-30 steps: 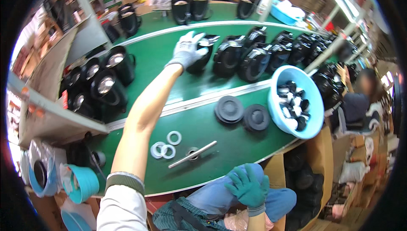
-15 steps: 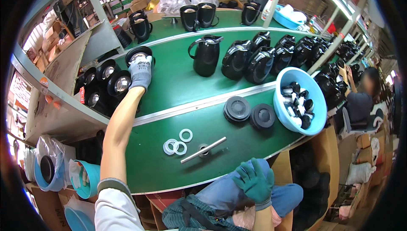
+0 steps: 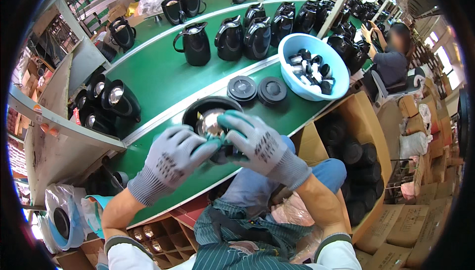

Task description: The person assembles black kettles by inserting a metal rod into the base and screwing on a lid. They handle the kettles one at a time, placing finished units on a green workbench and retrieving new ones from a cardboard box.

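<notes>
Between my two gloved hands, just in front of me over the near bench edge, is a black jug body (image 3: pixel 190 115) with a shiny silver inside facing up. My left hand (image 3: pixel 173 158), in a grey knit glove with teal fingertips, closes on its left near side. From the right, my right hand (image 3: pixel 264 146), gloved alike, has its curled fingers at the silver part and near rim. The fingers are slightly blurred, and the hands cover the jug's lower part. Beyond it lie black round lids (image 3: pixel 242 89), and a finished-looking black jug (image 3: pixel 192 45) with handle stands upright.
A light blue basin (image 3: pixel 287 79) of small black and white parts stands at right. More jug bodies (image 3: pixel 118 99) lie at left beside a metal frame. A carton (image 3: pixel 354 121) holds black parts. A co-worker (image 3: pixel 393 54) sits at far right.
My left hand has brought a jug body from the left pile toward me. My right hand has risen from my knee to it. The view has shifted; the clear rings and metal rod are now hidden.
</notes>
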The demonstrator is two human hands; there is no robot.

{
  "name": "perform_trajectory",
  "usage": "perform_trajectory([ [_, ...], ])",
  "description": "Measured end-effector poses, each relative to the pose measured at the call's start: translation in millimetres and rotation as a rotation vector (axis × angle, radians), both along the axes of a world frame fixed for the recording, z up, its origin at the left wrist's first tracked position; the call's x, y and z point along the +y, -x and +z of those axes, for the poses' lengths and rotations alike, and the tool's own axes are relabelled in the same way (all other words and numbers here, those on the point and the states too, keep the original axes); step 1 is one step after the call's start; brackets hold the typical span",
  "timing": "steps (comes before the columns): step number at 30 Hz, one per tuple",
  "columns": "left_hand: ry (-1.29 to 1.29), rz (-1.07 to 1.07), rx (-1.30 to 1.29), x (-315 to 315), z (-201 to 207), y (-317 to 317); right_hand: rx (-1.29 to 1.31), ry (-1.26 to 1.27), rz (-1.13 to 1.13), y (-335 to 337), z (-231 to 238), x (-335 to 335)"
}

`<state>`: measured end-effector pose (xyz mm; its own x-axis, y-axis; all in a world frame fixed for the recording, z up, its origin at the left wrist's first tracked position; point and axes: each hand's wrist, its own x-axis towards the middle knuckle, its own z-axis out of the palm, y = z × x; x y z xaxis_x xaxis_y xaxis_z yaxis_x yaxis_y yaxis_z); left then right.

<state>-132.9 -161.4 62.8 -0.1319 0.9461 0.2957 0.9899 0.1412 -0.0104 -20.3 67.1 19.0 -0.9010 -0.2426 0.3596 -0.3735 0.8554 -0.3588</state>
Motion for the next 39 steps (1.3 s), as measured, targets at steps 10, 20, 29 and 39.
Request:
perform_trajectory([
  [10, -0.386, 0.552, -1.552, -95.1, -184.8, -11.7, 0.087, 0.679, -0.158, -89.2, -27.5, -2.7],
  [20, -0.374, 0.432, -1.892, -81.6, -270.7, -7.9, -0.119, 0.72, 0.29, 3.5, -50.6, 22.4],
  [29, -0.52, 0.551, -2.001, -100.9, -287.5, -5.9, -0.697, -0.493, -0.534, 207.1, -169.5, 130.2],
  [39, -0.349, 0.36, -2.153, -85.1, -289.0, -4.6, -0.142, 0.637, 0.206, 61.0, -67.9, 46.1],
])
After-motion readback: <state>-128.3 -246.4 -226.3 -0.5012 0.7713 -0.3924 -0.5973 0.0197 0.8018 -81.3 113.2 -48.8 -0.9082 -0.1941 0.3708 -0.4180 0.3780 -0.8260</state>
